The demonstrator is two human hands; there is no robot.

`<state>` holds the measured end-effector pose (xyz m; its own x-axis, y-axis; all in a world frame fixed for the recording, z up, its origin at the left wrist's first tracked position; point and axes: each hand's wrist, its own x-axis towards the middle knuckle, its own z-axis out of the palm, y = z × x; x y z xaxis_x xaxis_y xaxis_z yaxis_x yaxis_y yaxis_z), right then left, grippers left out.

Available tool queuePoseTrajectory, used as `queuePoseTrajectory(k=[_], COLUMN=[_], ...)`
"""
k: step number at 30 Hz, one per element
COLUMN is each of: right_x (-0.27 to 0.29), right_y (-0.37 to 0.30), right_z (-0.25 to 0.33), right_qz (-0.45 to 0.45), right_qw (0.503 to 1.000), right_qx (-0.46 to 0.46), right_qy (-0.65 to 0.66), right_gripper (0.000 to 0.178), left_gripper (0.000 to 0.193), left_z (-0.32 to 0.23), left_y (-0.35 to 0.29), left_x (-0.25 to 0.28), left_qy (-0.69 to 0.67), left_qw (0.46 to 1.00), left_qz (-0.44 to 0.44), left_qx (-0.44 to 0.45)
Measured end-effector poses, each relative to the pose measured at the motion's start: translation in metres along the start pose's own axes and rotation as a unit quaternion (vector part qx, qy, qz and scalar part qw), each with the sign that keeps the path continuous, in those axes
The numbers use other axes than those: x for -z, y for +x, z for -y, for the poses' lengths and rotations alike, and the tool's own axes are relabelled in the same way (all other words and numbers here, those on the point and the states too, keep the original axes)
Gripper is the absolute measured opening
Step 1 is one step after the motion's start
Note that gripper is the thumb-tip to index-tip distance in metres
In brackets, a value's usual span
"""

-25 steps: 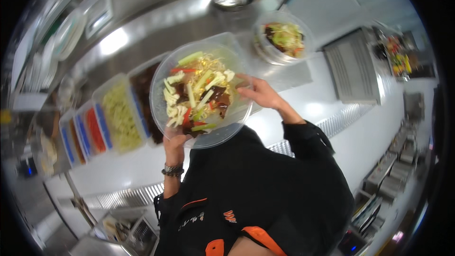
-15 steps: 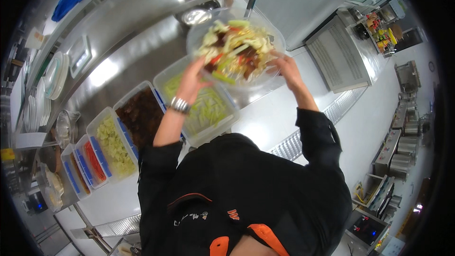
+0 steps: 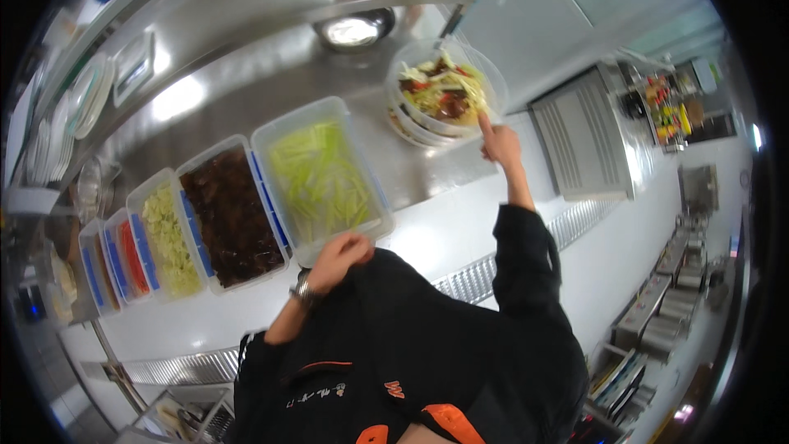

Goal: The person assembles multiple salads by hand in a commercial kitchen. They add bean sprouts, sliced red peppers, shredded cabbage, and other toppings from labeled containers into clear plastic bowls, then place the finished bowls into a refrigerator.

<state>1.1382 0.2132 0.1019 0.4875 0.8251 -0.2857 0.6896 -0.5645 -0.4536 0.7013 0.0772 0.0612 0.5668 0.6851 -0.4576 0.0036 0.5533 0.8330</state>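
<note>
Right fingers (image 3: 485, 126) at clear bowl (image 3: 495, 86), green-strip tub (image 3: 364, 160) leftward, pan (image 3: 353, 30) beyond

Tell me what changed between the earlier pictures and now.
The clear bowl of mixed vegetables moved away and rightward, onto the stacked bowls. The left hand let go and drew back near the tub of green strips; the right hand is still at the bowl's rim. The row of tubs stayed put.

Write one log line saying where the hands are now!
right hand: at bowl's rim | left hand: by tub of green strips, looks empty | bowl: atop stack, holding mixed vegetables
</note>
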Motion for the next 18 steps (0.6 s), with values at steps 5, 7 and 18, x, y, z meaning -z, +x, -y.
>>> queuePoseTrajectory(k=[5,7,18], right_x=[-0.038,-0.071,-0.248], right_y=[-0.060,-0.088,-0.240], right_z=[0.034,0.067,0.294], right_qz=[-0.116,-0.025,0.148], right_qw=[0.968,0.955,0.763], right_qx=[0.224,0.278,0.612], right_qy=[0.005,0.102,0.146], right_gripper=[0.038,0.035,0.007], left_gripper=[0.017,0.019,0.026], left_z=[0.085,0.108,0.164], left_y=[-0.101,-0.108,-0.174], left_x=[0.020,0.018,0.060], left_qy=[-0.029,-0.039,-0.106], left_qw=[0.962,0.944,0.847], left_qz=[-0.273,-0.328,-0.511], left_qx=[0.004,-0.012,-0.101])
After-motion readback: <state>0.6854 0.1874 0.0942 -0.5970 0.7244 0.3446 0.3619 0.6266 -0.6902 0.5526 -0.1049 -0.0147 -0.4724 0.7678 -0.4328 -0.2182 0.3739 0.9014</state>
